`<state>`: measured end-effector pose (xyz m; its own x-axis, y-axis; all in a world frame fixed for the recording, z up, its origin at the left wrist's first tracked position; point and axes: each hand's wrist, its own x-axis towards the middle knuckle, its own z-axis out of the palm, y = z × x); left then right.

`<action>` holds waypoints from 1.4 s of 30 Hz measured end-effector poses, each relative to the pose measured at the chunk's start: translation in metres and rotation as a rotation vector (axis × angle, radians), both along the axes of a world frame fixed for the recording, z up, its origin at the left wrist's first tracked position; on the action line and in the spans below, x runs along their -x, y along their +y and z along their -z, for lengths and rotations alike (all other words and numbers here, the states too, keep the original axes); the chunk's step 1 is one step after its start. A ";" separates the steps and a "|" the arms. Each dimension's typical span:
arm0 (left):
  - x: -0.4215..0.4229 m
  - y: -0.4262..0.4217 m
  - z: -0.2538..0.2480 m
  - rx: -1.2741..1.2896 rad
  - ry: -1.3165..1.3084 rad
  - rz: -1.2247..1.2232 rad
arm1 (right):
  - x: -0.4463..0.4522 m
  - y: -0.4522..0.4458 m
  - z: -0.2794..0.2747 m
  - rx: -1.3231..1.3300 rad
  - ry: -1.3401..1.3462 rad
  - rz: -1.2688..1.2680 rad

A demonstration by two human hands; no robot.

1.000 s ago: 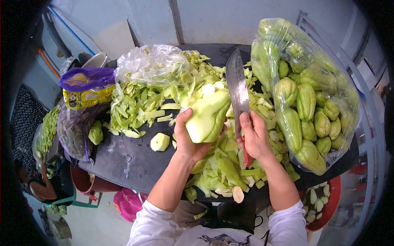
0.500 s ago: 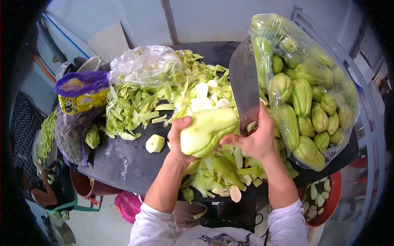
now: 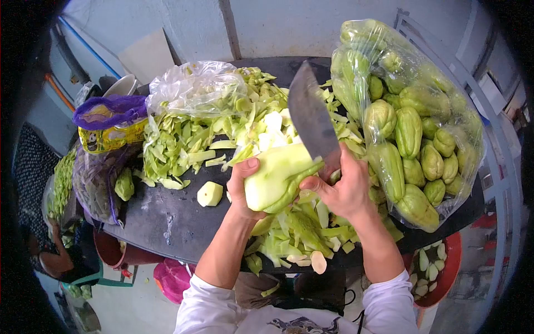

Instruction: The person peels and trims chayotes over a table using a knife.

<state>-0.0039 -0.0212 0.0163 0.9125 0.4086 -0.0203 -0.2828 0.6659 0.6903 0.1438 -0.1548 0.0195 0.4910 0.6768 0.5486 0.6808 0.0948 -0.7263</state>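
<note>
A partly peeled chayote [image 3: 278,175] lies in my left hand [image 3: 243,186], which is closed round its left end. Its upper side is pale and bare, while green skin shows along the lower right. My right hand [image 3: 347,186] grips a broad-bladed knife [image 3: 312,114], its handle hidden by the fingers. The blade points up and to the left, its lower part at the chayote's right end. My right thumb rests close to the chayote's skin. Below both hands is a heap of green peelings [image 3: 300,231]. A pale cut chayote piece [image 3: 210,194] sits left of my left hand.
A clear bag of whole chayotes [image 3: 420,128] stands on the right of the dark table [image 3: 161,222]. More peelings [image 3: 178,145] and a plastic bag [image 3: 194,89] lie behind. Net sacks [image 3: 103,183] are at left. A red basin [image 3: 450,273] holds peeled pieces; another person [image 3: 55,259] sits at far left.
The knife has swung left, its tip tilting toward the left and its blade coming against the chayote's right end. My left hand and the chayote have barely moved.
</note>
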 end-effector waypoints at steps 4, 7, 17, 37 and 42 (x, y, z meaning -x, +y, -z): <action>0.000 -0.001 0.000 -0.004 -0.022 -0.017 | 0.003 0.002 0.002 0.049 0.008 0.006; -0.002 -0.004 0.000 -0.020 0.031 -0.140 | 0.005 -0.002 -0.007 0.050 -0.113 -0.018; -0.003 -0.004 0.001 -0.087 0.051 -0.251 | 0.020 0.001 -0.007 0.253 0.123 -0.082; -0.005 -0.016 -0.009 -0.044 -0.038 -0.331 | 0.036 0.002 -0.005 0.338 -0.002 -0.147; -0.008 -0.014 0.006 -0.189 -0.012 -0.346 | 0.037 0.002 -0.008 0.174 -0.061 -0.083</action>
<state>0.0043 -0.0349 0.0099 0.7201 0.6874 0.0947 -0.4768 0.3911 0.7872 0.1072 -0.1526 0.0276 0.3988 0.8008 0.4468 0.7194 0.0290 -0.6940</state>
